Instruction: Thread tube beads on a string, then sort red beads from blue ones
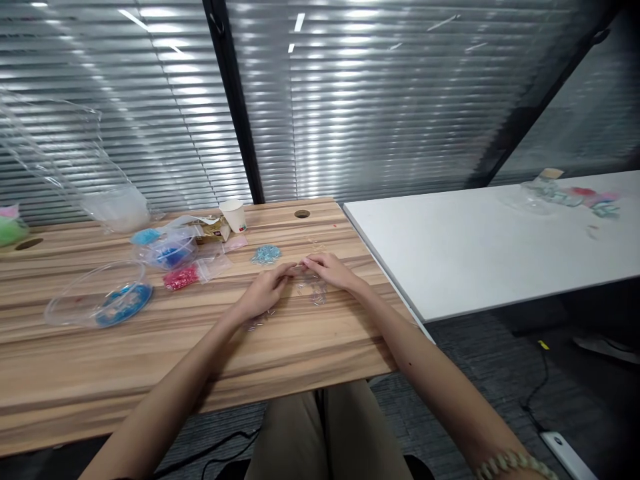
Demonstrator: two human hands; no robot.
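My left hand (265, 290) and my right hand (327, 269) meet over the wooden table, fingertips pinched close together. A thin pale piece seems to show between them, too small to name. Under and beside the fingers lie clear and pale purple small pieces (319, 293), perhaps a loose chain or cluster. More clear pieces (257, 323) lie by my left wrist. Just beyond my left hand is a little heap of light blue pieces (267, 254). A few thin gold-coloured pieces (316, 245) lie past my right hand.
Left of my hands are a bag of red pieces (181, 277), a clear tub with blue contents (170, 255), a round clear lid (65, 319) and a blue dish (125, 307). A paper cup (233, 216) stands behind. At right, a white table (450, 253) bears a corked jar (547, 179).
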